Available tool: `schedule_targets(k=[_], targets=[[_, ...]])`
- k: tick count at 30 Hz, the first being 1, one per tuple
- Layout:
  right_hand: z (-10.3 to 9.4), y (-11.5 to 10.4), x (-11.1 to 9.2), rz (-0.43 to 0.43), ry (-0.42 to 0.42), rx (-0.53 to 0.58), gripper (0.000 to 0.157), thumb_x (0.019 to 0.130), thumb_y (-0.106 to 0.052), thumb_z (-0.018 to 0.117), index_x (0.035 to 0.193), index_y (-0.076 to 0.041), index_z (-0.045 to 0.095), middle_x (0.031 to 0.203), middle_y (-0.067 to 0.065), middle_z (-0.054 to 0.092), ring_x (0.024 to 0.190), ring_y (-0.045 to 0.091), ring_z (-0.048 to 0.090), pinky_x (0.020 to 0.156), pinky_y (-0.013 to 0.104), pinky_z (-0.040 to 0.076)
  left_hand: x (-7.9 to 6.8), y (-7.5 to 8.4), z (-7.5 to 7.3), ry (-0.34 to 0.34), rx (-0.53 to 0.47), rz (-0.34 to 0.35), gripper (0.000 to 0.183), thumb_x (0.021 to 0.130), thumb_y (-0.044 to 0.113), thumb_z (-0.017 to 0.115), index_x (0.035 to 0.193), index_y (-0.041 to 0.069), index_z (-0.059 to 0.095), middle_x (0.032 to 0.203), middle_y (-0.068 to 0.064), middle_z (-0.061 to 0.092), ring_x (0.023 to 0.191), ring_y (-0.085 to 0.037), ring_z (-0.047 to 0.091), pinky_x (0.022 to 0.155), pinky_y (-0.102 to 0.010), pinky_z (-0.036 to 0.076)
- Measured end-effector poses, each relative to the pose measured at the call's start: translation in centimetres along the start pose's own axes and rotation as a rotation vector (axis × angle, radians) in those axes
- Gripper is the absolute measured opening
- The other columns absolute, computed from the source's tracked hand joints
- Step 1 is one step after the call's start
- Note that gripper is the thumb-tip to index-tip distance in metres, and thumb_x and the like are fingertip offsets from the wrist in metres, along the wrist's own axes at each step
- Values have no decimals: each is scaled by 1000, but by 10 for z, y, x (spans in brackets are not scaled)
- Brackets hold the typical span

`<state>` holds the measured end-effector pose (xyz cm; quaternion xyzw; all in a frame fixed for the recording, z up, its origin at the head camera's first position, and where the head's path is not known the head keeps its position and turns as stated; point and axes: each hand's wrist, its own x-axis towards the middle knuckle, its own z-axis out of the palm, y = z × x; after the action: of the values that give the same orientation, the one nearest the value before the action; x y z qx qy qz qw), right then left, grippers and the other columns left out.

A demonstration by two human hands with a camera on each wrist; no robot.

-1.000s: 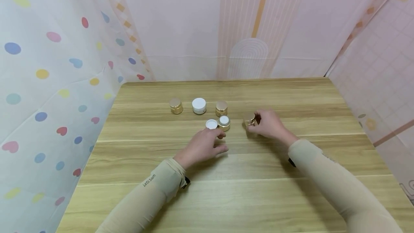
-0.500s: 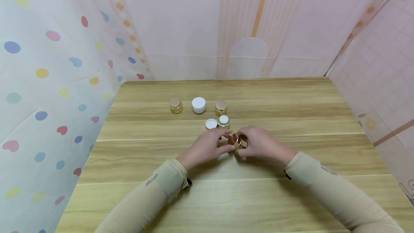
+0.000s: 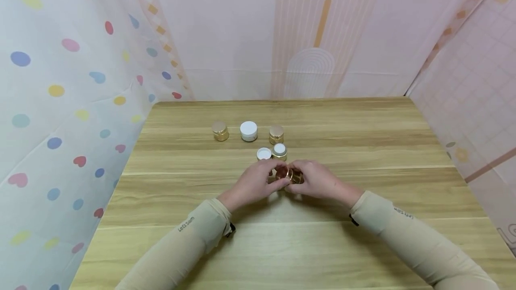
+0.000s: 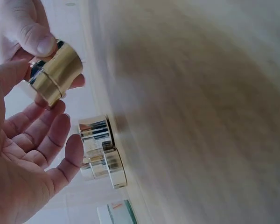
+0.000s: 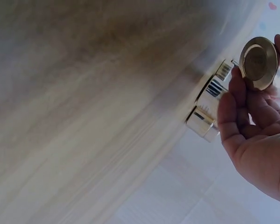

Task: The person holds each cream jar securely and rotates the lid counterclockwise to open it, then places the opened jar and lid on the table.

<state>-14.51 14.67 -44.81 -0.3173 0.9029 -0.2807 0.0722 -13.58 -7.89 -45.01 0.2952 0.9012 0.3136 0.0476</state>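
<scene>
One gold jar [image 4: 63,70], mirror-glossy, seam ringing side, held tilted just above table [image 3: 322,254]; round end [image 5: 257,65] bears central mark, too faint to read; left hand [image 3: 258,181] pinching one end between thumb and fingers, right hand [image 3: 316,181] gripping other; left sleeve [image 3: 177,245] lettering appears to read "Lets Slim", right sleeve [image 3: 427,245] print less legible; just beyond, uncovered jar [image 3: 279,152] beside upturned lid [image 3: 264,153], white inside; farther back, row: gold-capped jar [image 3: 220,131], white-lidded jar [image 3: 248,131], second gold-capped jar [image 3: 276,134]
</scene>
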Motion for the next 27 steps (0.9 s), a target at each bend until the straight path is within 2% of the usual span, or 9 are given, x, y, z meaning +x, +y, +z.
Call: schedule_targets(k=[4, 9, 12, 16, 20, 23, 27], targets=[[1, -1, 2, -19, 15, -13, 43, 89, -29, 85, 123, -5, 73, 101, 0, 76, 83, 9, 59, 72, 25, 49, 0, -3, 1, -44, 22, 47, 46, 107, 32, 66, 144, 4, 58, 138, -18, 66, 127, -32, 66, 110, -49, 55], [3, -4, 4, -41, 54, -69, 45, 89, -29, 86, 125, -5, 74, 99, 1, 75, 84, 10, 58, 72, 27, 49, 0, -6, 4, -99, 69, 123, 48, 112, 26, 56, 147, -5, 42, 137, -22, 57, 130, -32, 60, 113, -48, 52], [3, -7, 4, -37, 67, -93, 45, 89, -30, 85, 126, -6, 74, 97, 1, 75, 86, 12, 60, 73, 29, 51, 0, -8, 5, -111, 84, 129, 48, 114, 23, 51, 147, -8, 38, 136, -23, 55, 131, -33, 59, 114, -48, 51], [3, -9, 7, -6, 65, -102, 47, 89, -32, 86, 126, -7, 74, 103, 5, 77, 95, 20, 67, 80, 37, 58, 1, -10, 6, -96, 57, 79, 50, 112, 26, 54, 147, -8, 41, 134, -22, 59, 129, -33, 61, 113, -48, 51], [4, -9, 9, 49, 57, -85, 46, 86, -29, 89, 123, -7, 73, 110, 9, 78, 103, 26, 71, 88, 45, 62, 2, -10, 4, -57, 81, 57, 55, 110, 34, 59, 147, -5, 47, 133, -22, 64, 129, -35, 63, 114, -50, 51], [3, -9, 10, 65, 73, -88, 47, 83, -27, 91, 121, -6, 74, 109, 9, 78, 99, 25, 72, 88, 43, 63, 1, -10, 1, -12, 127, 81, 59, 109, 35, 62, 151, -3, 47, 140, -21, 64, 134, -36, 60, 118, -51, 48], [1, -8, 11, 61, 107, -131, 53, 79, -29, 94, 122, -7, 74, 109, 8, 80, 96, 22, 71, 87, 42, 62, 0, -11, -3, 44, 165, 133, 60, 102, 29, 71, 153, 4, 52, 147, -15, 64, 137, -33, 59, 121, -49, 45]])
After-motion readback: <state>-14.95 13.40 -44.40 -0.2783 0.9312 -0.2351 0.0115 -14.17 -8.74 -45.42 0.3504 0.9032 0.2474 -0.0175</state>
